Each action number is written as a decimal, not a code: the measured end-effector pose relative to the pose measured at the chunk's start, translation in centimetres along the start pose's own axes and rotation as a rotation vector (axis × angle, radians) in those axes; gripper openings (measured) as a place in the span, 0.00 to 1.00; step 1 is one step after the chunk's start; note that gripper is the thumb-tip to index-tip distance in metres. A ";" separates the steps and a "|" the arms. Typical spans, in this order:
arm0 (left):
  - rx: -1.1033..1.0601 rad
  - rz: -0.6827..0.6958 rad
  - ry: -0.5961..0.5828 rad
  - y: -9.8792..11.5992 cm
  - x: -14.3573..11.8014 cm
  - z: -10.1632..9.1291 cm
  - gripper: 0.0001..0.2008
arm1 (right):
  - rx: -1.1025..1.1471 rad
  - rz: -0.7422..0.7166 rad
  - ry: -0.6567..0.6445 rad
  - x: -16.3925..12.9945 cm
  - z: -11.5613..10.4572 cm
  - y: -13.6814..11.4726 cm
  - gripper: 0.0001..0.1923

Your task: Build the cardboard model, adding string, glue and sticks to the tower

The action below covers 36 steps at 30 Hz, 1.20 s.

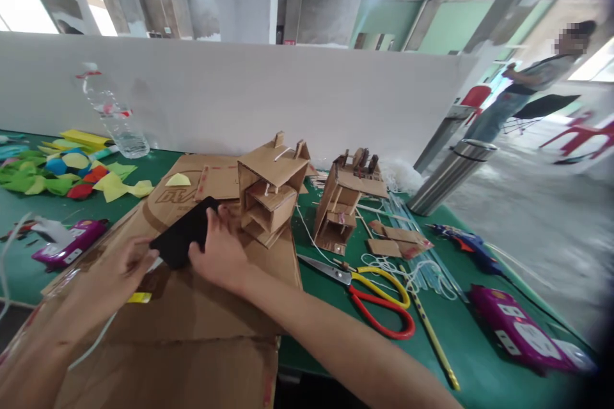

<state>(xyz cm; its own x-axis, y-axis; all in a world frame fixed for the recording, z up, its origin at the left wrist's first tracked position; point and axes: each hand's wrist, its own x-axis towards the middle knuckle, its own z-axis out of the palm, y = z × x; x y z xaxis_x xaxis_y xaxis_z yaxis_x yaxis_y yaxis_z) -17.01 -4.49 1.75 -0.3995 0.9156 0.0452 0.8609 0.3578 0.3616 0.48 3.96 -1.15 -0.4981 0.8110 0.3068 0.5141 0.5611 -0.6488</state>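
Green table [480, 358] in a concrete hall, white partition behind. Flat cardboard sheet [192, 313] covers its near-left part; everything placed from it. On the sheet: black phone [185, 239], gripped by both hands, left hand [119, 271] at its near-left edge, right hand [218, 255] clasping its right side. Cardboard house model [271, 188] stands at the sheet's far-right corner. Right of the sheet: second model [343, 204], scissors [374, 294]. Left: purple glue gun [71, 243].

Cardboard models on a work table
Scissors [371, 297] right of cardboard sheet [192, 307]; bottle [112, 115] far left, behind paper scraps [67, 172].
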 end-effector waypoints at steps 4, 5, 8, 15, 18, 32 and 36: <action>0.217 0.155 0.210 1.8 -1.1 -0.5 0.20 | -0.051 -0.290 -0.062 -6.1 -5.0 0.5 0.22; 0.253 0.228 0.264 2.5 -1.6 -0.1 0.20 | -0.071 -0.326 -0.043 -7.5 -6.4 1.2 0.18; 0.103 0.460 0.242 4.9 -3.0 2.1 0.19 | -0.130 -0.351 0.115 -10.7 -10.2 5.2 0.08; 0.087 0.797 -0.071 10.0 -3.5 7.6 0.23 | -0.430 -0.103 0.178 -13.1 -15.0 15.1 0.09; 0.137 0.799 -0.129 11.2 -3.0 7.9 0.25 | -0.454 -0.091 0.138 -13.6 -15.2 16.1 0.11; 0.169 1.141 -0.360 15.3 -6.0 7.3 0.27 | -0.430 -0.088 0.102 -13.9 -15.0 15.9 0.09; 0.150 1.106 -0.387 15.3 -6.2 7.2 0.12 | -0.415 -0.087 0.096 -14.0 -15.1 15.9 0.09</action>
<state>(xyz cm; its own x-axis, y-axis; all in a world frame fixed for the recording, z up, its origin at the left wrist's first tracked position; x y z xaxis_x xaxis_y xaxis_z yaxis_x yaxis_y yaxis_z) 0.93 -3.35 0.36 0.6866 0.7264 -0.0293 0.7175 -0.6706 0.1885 26.14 4.06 -5.22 -0.4952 0.7584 0.4237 0.7201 0.6312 -0.2883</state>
